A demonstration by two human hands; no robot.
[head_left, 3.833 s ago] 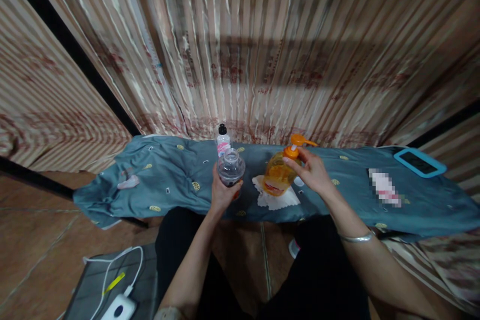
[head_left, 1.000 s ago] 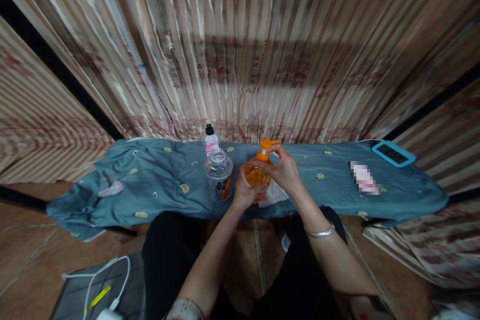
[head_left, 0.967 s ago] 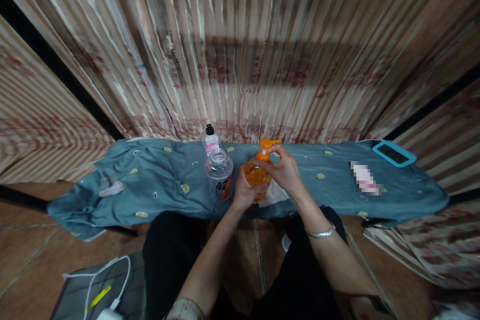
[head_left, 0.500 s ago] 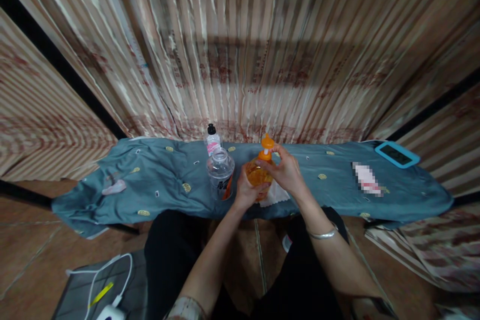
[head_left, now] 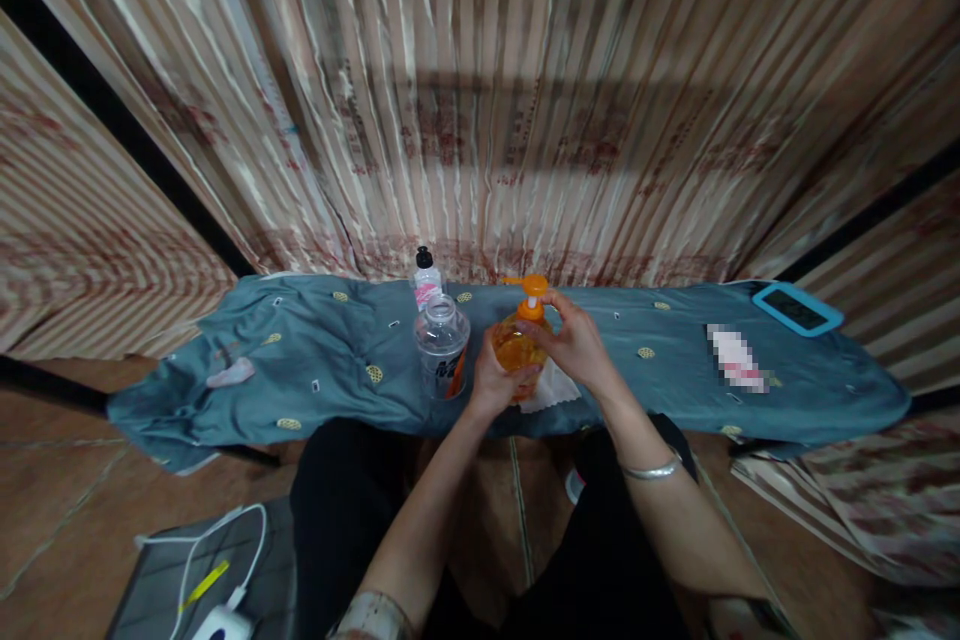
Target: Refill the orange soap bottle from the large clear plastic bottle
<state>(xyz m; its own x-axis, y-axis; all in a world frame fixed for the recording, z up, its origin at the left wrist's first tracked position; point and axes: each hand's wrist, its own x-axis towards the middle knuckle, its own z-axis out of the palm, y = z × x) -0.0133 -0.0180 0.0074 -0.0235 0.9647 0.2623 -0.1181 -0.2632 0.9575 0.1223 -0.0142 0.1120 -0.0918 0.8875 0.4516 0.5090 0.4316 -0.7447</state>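
An orange pump bottle point(head_left: 517, 352) stands near the front edge of the cloth-covered table, its nozzle pointing left. My left hand point(head_left: 495, 382) is wrapped around the bottle's body from the left. From the right, my right hand point(head_left: 574, 335) closes on the pump, thumb by the collar and fingers at the orange pump head point(head_left: 534, 287). Part of its grip is hidden behind the pump. Just left of my hands is a clear, wide-mouthed plastic bottle point(head_left: 441, 345) without a cap. Behind that one rises a clear bottle with a black cap point(head_left: 427, 278).
A white cloth or wipe point(head_left: 551, 388) lies beside the pump bottle. Farther right are a pixelated packet point(head_left: 736, 358) and a blue-framed device point(head_left: 798, 309). A small pale item point(head_left: 231, 373) rests at left. Striped curtains point(head_left: 480, 120) hang close behind the blue-green tablecloth point(head_left: 337, 350).
The pump head has turned, so its nozzle now points left instead of away from me. My right fingers have shifted slightly with it; my left hand keeps its hold.
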